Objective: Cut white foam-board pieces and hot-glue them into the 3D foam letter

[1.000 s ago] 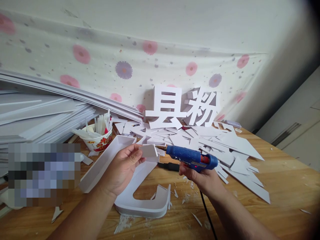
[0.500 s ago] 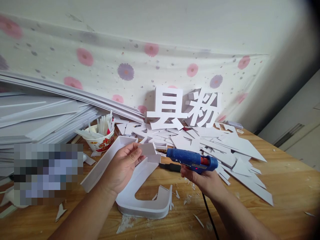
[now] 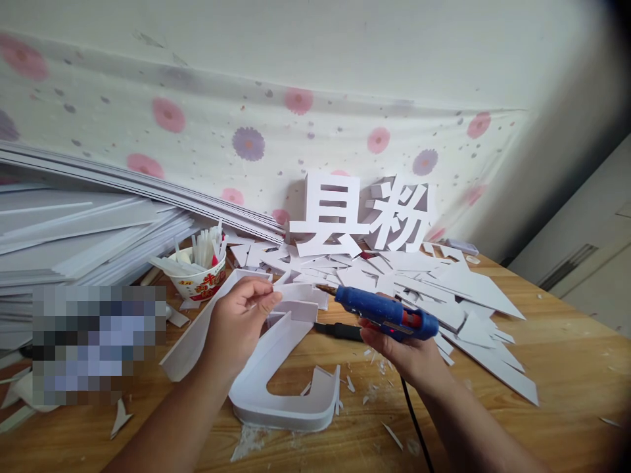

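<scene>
My left hand (image 3: 239, 322) pinches a small white foam-board piece (image 3: 298, 293) above a large white channel-shaped foam letter (image 3: 276, 387) that lies on the wooden table (image 3: 566, 368). My right hand (image 3: 399, 351) grips a blue hot glue gun (image 3: 387, 312). Its nozzle points left, close to the right end of the small piece. The gun's black cord (image 3: 414, 427) trails toward me.
White offcuts (image 3: 444, 289) litter the table behind the gun. Two finished white characters (image 3: 365, 210) lean on the flowered cloth wall. A paper bowl of glue sticks (image 3: 200, 269) stands left of centre. Stacked white boards (image 3: 83, 223) fill the left. Scraps lie near the front edge.
My left hand has tipped the small piece flatter and raised it slightly. The glue gun has drawn back a little to the right, away from the piece.
</scene>
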Action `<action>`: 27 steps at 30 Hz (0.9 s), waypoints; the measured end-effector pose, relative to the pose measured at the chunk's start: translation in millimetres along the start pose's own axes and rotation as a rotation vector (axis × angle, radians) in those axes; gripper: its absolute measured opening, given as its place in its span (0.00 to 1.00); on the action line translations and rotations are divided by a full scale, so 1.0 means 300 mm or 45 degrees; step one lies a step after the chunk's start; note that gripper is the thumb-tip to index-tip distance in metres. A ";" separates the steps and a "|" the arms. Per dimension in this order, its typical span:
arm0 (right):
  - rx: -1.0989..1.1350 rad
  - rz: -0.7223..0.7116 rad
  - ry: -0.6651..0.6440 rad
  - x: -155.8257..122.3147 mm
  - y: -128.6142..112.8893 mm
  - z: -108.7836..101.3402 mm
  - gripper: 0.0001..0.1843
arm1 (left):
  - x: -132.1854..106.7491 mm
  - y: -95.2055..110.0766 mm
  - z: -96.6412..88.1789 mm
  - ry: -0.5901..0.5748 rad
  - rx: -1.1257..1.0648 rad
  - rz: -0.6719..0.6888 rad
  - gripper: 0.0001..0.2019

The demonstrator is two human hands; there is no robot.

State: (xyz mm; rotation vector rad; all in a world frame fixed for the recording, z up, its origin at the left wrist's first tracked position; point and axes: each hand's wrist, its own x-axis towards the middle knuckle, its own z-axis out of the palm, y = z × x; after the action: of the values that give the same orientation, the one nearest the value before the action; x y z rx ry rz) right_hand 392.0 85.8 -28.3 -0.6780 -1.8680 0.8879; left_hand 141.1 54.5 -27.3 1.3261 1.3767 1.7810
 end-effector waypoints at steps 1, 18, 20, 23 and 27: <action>-0.028 -0.024 -0.004 -0.001 -0.003 0.005 0.07 | -0.005 0.006 0.003 0.035 0.149 0.153 0.04; -0.147 -0.132 -0.092 0.004 -0.003 0.046 0.08 | -0.017 -0.001 0.013 -0.038 0.777 1.001 0.05; -0.141 -0.121 -0.086 0.005 -0.002 0.043 0.08 | -0.015 0.000 0.012 -0.046 0.800 0.997 0.05; -0.138 -0.114 -0.088 0.005 0.002 0.042 0.09 | -0.012 0.000 0.010 -0.060 0.848 1.010 0.05; -0.159 -0.107 -0.094 0.003 0.008 0.046 0.09 | -0.015 0.002 0.007 -0.080 0.899 1.028 0.06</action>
State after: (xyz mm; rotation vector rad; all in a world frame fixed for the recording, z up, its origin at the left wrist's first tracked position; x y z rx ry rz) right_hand 379.4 83.8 -34.0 -0.6449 -2.0157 0.7557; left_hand 144.9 51.5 -28.6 2.5751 1.6433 1.7077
